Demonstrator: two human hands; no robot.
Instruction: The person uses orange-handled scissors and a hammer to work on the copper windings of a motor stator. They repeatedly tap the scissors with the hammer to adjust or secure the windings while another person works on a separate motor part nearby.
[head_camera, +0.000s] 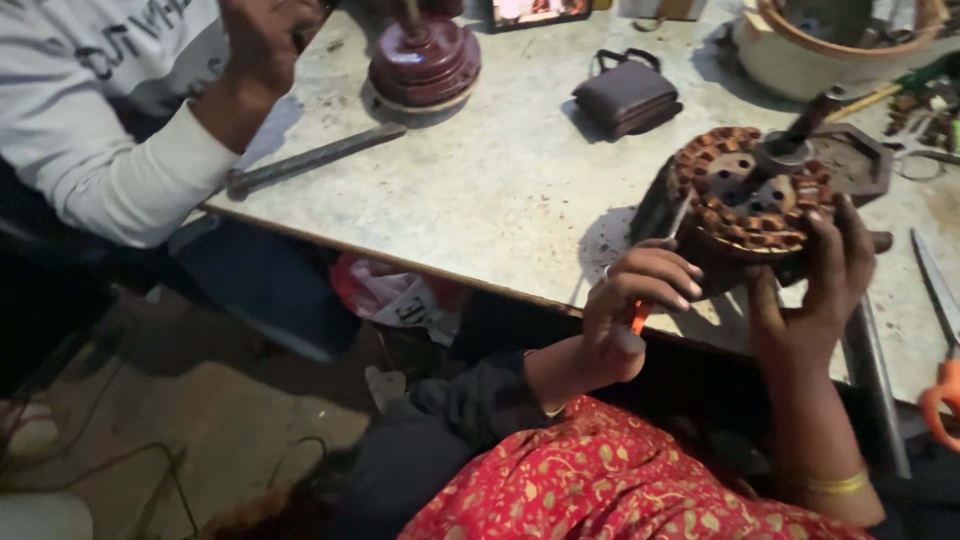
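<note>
A round motor stator (748, 190) with several copper-brown coils and a steel shaft stands tilted at the near edge of the stone table (500, 190). My right hand (815, 290) cups its lower right rim from below. My left hand (632, 300) is closed around a small orange-handled tool (638, 316), right at the stator's left side. A gold bangle shows on my right wrist, and red patterned cloth covers my lap.
A person in a white long sleeve (110, 130) sits at the left, a hand raised. On the table lie a maroon round motor cover (424, 62), a grey metal rod (315, 158), a dark pouch (627, 95), a cream bowl (830, 45) and orange-handled scissors (940, 330).
</note>
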